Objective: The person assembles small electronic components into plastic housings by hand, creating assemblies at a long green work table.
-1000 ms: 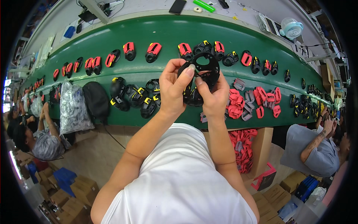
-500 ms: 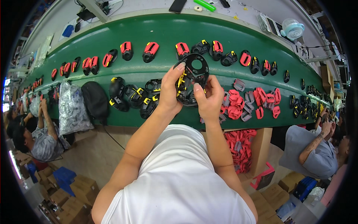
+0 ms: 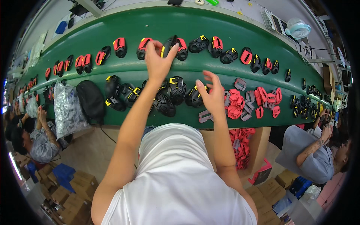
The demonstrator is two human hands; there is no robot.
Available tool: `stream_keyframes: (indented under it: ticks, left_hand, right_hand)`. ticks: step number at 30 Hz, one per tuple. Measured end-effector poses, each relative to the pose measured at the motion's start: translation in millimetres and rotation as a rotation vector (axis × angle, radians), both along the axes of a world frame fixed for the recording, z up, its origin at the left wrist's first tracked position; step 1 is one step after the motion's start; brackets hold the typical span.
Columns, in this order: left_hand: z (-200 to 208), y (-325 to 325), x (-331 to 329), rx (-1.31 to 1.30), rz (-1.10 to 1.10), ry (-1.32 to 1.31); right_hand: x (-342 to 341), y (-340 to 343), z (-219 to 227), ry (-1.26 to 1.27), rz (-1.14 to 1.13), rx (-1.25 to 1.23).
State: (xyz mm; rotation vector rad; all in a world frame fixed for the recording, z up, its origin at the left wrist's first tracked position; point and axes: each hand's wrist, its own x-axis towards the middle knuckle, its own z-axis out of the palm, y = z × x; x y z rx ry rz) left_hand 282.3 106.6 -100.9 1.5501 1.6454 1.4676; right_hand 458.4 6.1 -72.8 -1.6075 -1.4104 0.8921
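Looking down from my head, upright and wide
The left fisheye of my head-worn pair faces down and forward: my white shirt (image 3: 183, 176) nearest, my left hand (image 3: 158, 62) and right hand (image 3: 213, 97) at middle range, the green workbench (image 3: 180, 22) arching across beneath and beyond them.

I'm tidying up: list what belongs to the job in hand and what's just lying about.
Seems part of the job:
- black-and-yellow piece in the left hand
- black-and-red pieces
- red pieces and grey pieces near the right hand

Seems just lying about:
- dark phone
- round, pale-blue container
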Motion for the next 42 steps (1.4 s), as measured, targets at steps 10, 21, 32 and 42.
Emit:
stream_keyframes:
  ticks: [10,21,32,42]
  left_hand:
    - [-117.6,12.4,-10.1,0.068,-0.101,0.731]
    - [-54.4,-85.6,15.1,-0.111,-0.347,0.276]
    - [40.3,-118.1,62.6,-0.322,-0.618,-0.501]
    - [97.7,-142.7,40.3,-0.087,-0.623,-0.169]
  right_hand:
    - [100.3,-27.3,-99.0,-0.289,-0.094,-0.206]
    - [126.2,11.4,-117.7,-0.827,0.204,-0.297]
    - [20.1,-66.3,4.8,0.564,0.001,-0.068]
    - [-19.5,-73.2,77.5,0.133,0.001,0.249]
